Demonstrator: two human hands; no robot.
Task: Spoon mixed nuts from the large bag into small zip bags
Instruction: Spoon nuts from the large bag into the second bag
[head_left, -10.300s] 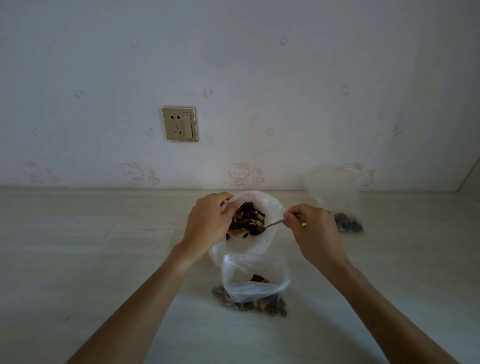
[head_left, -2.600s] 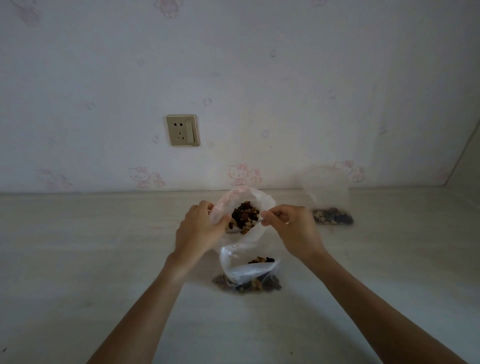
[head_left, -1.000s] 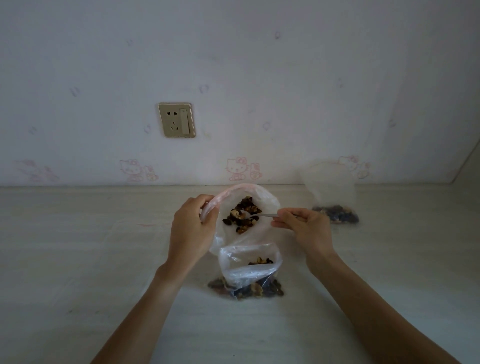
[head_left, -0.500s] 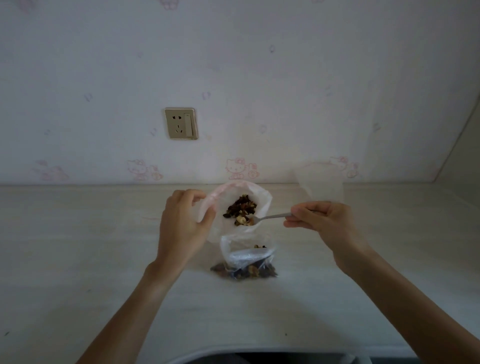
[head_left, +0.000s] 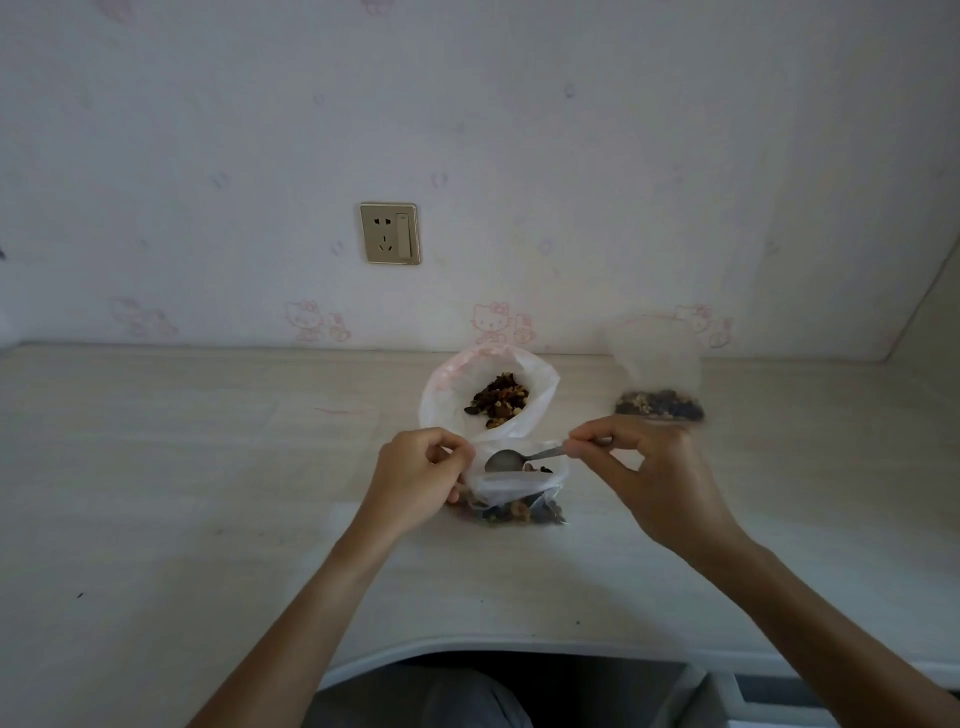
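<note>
Head view: half a second ago the left hand (head_left: 415, 480) was pinching the rim of the large bag (head_left: 540, 387) and the spoon (head_left: 511, 459) was dipped among its nuts. Now that hand has dropped to the small zip bag (head_left: 511, 486) nearer the front edge of the worktop (head_left: 182, 467), and the large bag stands free, its mouth gaping. The spoon has come out of the large bag and its bowl now sits over the small bag's open mouth.

The left hand's fingers are curled, thumb and forefinger pinching the small bag's left rim to hold it open. The right hand (head_left: 657, 483) pinches the spoon handle between thumb and forefinger tips, the other fingers curled loosely beneath. The spoon bowl looks bare and shiny; whether any nuts remain in it cannot be told.

The large bag is translucent white with a pink tint at its rim, standing toward the back edge, middle of the worktop, with a dark and tan heap of mixed nuts (head_left: 498, 400) showing inside. The small zip bag, just in front of it, is clear, with nuts packed along its bottom. A second small bag (head_left: 658, 384) stands toward the back right, well apart, nuts at its base, blurred.

On the wall behind is a wall socket (head_left: 389, 234).
</note>
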